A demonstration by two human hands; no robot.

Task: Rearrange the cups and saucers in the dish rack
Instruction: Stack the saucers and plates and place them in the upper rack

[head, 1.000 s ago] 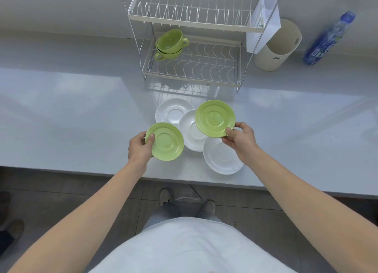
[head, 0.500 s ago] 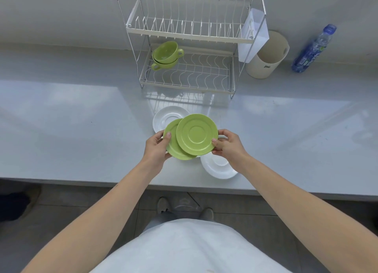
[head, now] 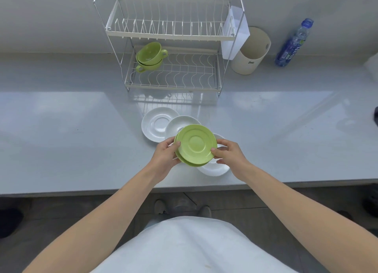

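Note:
Two green saucers (head: 195, 144) are stacked one on the other above the counter. My left hand (head: 166, 156) grips the stack's left rim and my right hand (head: 229, 153) grips its right rim. Three white saucers lie on the counter: one (head: 157, 126) at the left, one (head: 180, 123) partly under the stack, one (head: 214, 169) mostly hidden under my right hand. Two stacked green cups (head: 150, 55) sit at the left of the lower shelf of the white wire dish rack (head: 173, 86). The rack's upper shelf holds nothing.
A white cutlery holder (head: 235, 35) hangs on the rack's right side. A beige container (head: 251, 51) stands right of the rack, and a blue-labelled bottle (head: 292, 43) stands farther right. The counter's front edge (head: 81, 191) runs just below my hands.
My hands have come together, bringing the right saucer over the left one so the two green saucers now sit stacked. The camera view has shifted slightly.

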